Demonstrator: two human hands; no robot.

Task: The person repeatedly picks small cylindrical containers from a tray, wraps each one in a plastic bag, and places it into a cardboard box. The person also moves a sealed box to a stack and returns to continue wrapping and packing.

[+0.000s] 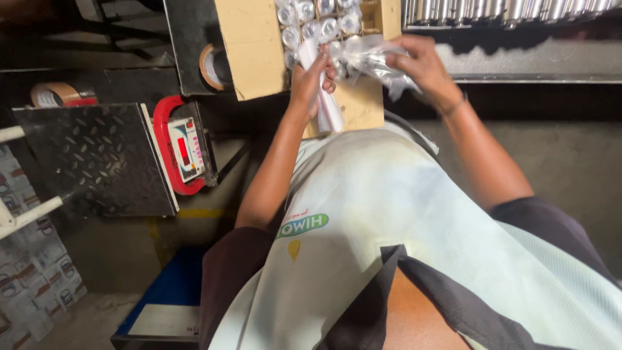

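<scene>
My left hand (312, 76) grips a white wrapped tube-shaped part (328, 107) that points down over the front flap of an open cardboard box (254, 45). Just to the right, my right hand (421, 63) pinches a crumpled clear plastic bag (369, 57) at the box's near edge. Inside the box stand several shiny cylindrical parts wrapped in plastic (311, 19), packed upright in rows. My pale shirt fills the lower middle of the view.
A platform scale with a black checker-plate deck (97, 159) and a red-framed display (184, 149) sits at left. Tape rolls (210, 65) (55, 94) lie near it. A rack of metal tubes (505, 10) runs along the top right. A blue stand (168, 298) is below.
</scene>
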